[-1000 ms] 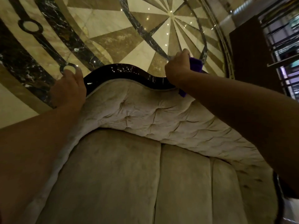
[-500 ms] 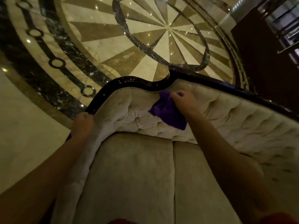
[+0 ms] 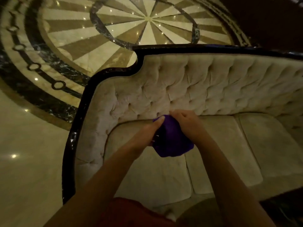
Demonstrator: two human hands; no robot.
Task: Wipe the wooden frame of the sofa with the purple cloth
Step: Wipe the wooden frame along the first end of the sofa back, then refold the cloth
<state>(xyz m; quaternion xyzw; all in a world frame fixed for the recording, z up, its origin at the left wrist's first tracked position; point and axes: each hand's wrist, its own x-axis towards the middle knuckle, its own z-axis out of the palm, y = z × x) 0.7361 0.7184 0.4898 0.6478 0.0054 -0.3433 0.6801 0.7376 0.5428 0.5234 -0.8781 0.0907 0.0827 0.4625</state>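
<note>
The purple cloth [image 3: 172,141] hangs bunched between both hands, above the sofa's seat cushions. My left hand [image 3: 147,133] grips its left side with the thumb on top. My right hand [image 3: 186,123] holds its upper right part. The sofa's dark glossy wooden frame [image 3: 113,72] runs along the top of the tufted cream backrest [image 3: 196,89] and curves down the left arm. Both hands are well away from the frame.
Cream seat cushions [image 3: 164,174] lie below the hands. Behind the sofa spreads a polished marble floor [image 3: 114,27] with a starburst inlay and dark ring border. A dark wall sits at the top right. Reddish clothing [image 3: 131,213] shows at the bottom edge.
My right hand drew the cloth back from the frame's top edge down toward the seat. My left hand let go of the sofa's arm and came in to grip the cloth.
</note>
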